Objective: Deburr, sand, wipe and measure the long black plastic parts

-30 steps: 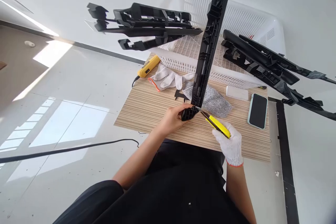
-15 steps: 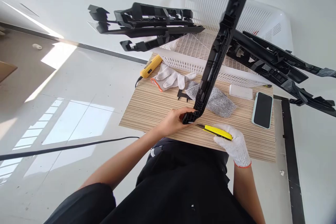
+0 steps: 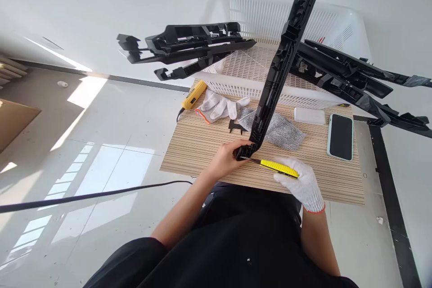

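My bare left hand (image 3: 227, 158) grips the near end of a long black plastic trim piece (image 3: 275, 78), which slants up and away over the basket. In a white knitted glove, my right hand (image 3: 301, 182) is closed round the yellow handle of a utility knife (image 3: 278, 168). The knife points left, its dark tip at the near end of the trim piece beside my left fingers. Whether the blade touches the plastic I cannot tell.
A white plastic basket (image 3: 243, 82) stands behind, with black trim pieces (image 3: 189, 49) jutting out left and more trim pieces (image 3: 351, 81) right. On the striped board (image 3: 189, 148) lie a yellow tool (image 3: 195, 95), white glove (image 3: 219, 107), caliper (image 3: 237, 127), grey cloth (image 3: 286, 130), white case (image 3: 309, 115) and phone (image 3: 340, 137).
The utility knife has come slightly left and up, its tip closer to the trim piece's end. My left hand keeps its grip. The whole view has shifted a little.
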Tool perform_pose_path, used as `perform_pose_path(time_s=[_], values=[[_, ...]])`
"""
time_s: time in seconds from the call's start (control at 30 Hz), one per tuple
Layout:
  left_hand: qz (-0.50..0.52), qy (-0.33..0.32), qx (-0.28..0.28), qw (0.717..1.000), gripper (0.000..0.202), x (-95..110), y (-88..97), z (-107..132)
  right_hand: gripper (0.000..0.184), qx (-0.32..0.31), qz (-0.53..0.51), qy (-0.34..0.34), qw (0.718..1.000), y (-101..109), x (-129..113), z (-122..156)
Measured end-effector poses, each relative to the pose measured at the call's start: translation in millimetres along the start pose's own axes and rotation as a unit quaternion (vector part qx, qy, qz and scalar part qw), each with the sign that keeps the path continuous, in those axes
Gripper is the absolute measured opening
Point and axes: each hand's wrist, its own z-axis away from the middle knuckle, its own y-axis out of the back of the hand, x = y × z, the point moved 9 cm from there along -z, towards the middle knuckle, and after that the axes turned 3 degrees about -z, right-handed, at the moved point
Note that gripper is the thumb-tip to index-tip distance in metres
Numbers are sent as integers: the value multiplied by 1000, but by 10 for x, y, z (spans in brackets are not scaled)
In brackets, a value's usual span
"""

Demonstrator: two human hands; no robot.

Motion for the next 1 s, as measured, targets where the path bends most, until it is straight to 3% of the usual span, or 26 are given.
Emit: perform_pose_path(time_s=[0.17,0.27,0.37,0.47,0.6,0.73,0.83,0.93,1.0], values=[[28,17,12,999,34,-25,-10,6,43,17,-87,-80,993,54,161,15],[39,20,5,999,38,-29,-29,2,42,-16,-66,-62,996,0,114,12],[53,27,8,998,42,-53,-24,6,40,45,-47,-52,996,91,82,21],[71,29,-6,997,44,-58,-48,14,40,21,-14,-45,999,37,61,34],[86,39,-6,995,45,-59,-49,29,39,77,3,-63,995,149,111,69],[102,37,-10,994,45,-41,-51,33,35,39,21,-51,998,93,100,60],[107,38,-11,993,45,-49,-49,25,35,98,14,-65,993,198,114,74],[104,41,-17,994,46,-56,-54,19,37,34,20,-31,999,83,36,57],[97,43,-14,994,46,-55,-48,19,36,32,25,-23,999,77,13,61]])
